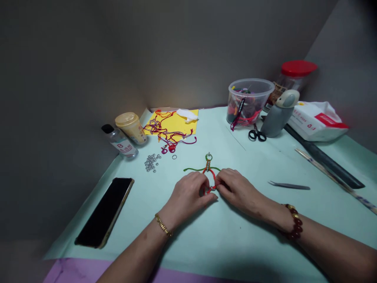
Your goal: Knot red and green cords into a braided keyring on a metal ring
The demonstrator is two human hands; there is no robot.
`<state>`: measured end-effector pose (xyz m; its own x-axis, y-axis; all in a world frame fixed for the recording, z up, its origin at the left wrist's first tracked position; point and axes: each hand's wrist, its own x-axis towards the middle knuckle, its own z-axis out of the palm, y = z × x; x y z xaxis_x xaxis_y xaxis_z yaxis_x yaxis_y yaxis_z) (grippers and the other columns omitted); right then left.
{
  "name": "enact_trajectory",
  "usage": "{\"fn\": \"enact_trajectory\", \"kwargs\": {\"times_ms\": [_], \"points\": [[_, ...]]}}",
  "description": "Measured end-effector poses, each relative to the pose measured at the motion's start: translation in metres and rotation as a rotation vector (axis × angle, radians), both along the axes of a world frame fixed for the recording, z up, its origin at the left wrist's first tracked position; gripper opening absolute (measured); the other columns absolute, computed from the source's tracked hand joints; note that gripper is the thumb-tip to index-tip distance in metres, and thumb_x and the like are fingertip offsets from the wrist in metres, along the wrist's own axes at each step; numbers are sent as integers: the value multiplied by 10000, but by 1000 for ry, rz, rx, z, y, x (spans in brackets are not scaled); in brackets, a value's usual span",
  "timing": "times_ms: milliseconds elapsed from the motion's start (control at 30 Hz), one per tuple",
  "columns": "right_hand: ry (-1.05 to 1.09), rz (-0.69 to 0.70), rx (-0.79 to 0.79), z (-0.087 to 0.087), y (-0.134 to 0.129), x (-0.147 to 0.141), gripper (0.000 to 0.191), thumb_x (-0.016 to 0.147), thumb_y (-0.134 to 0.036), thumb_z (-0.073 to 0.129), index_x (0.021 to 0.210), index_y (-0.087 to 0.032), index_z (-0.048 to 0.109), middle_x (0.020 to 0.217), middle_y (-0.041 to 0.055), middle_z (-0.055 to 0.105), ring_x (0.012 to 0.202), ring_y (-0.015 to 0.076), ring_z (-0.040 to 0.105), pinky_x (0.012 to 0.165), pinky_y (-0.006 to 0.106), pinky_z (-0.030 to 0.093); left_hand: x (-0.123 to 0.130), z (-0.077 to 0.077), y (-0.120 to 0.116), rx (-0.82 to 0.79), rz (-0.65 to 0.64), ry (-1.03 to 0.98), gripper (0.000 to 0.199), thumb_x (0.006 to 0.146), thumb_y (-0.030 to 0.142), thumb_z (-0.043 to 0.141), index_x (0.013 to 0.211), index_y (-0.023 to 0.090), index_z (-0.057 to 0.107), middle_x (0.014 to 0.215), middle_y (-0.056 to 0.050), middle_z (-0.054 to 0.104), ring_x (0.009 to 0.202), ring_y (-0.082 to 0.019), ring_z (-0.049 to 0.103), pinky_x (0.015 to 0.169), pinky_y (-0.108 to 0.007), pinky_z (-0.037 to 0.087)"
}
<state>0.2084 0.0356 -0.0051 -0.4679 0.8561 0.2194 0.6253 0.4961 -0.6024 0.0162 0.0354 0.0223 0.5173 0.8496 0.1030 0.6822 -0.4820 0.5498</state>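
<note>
A knotted cord figure [208,169] lies on the pale green sheet [188,236], with a metal ring [209,157] at its top and green strands spreading sideways. Its lower red loops sit between my hands. My left hand [188,194] and my right hand [235,188] pinch the red cord from either side, fingertips almost meeting. My fingers hide part of the lower knots. A gold bracelet [163,225] circles my left wrist, and a dark red bead bracelet [293,222] circles my right wrist.
Left of my hands lie a black phone [103,212] and several small metal rings [150,162]. Loose cords rest on yellow paper [179,122] behind. To the right are tweezers [290,185], black scissors [257,134], a plastic tub [249,100] and a dark rod [324,157].
</note>
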Motion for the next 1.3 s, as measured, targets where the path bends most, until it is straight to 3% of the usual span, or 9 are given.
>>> {"fn": "enact_trajectory", "kwargs": {"times_ms": [233, 433, 633, 933, 1300], "points": [[-36, 32, -3, 1, -1, 3, 129, 833, -76, 491, 861, -196, 530, 844, 30, 619, 784, 181, 502, 745, 324, 351, 0, -10, 0, -4, -22, 95, 104, 844, 200, 562, 742, 179, 572, 720, 3, 583, 702, -143, 517, 650, -267, 380], [-148, 79, 43, 1, -3, 2, 50, 876, -147, 516, 858, -188, 539, 843, 34, 604, 782, 182, 493, 746, 328, 340, 0, -7, 0, -3, -16, 96, 109, 832, 156, 531, 728, 176, 559, 716, 3, 587, 695, -136, 516, 652, -261, 376], [-167, 76, 96, -10, -2, 3, 126, 929, -194, 475, 817, -193, 533, 822, 31, 594, 771, 182, 482, 732, 323, 326, -4, 0, 1, -85, 4, 72, 109, 832, 166, 518, 729, 184, 550, 701, 19, 590, 662, -123, 514, 607, -241, 356], [-175, 13, 142, -4, -2, 3, 148, 908, -162, 466, 776, -193, 527, 768, 30, 593, 719, 176, 468, 700, 316, 311, -6, 4, 2, -128, 39, 24, 116, 827, 157, 494, 720, 191, 525, 690, 31, 584, 627, -112, 497, 582, -233, 340], [-199, -26, 160, -6, -1, 5, 129, 862, -130, 463, 756, -196, 495, 749, 30, 588, 710, 177, 468, 695, 319, 314, -3, -4, 6, -108, 132, -49, 102, 816, 136, 499, 731, 190, 515, 697, 20, 578, 627, -119, 498, 589, -241, 366]]}}
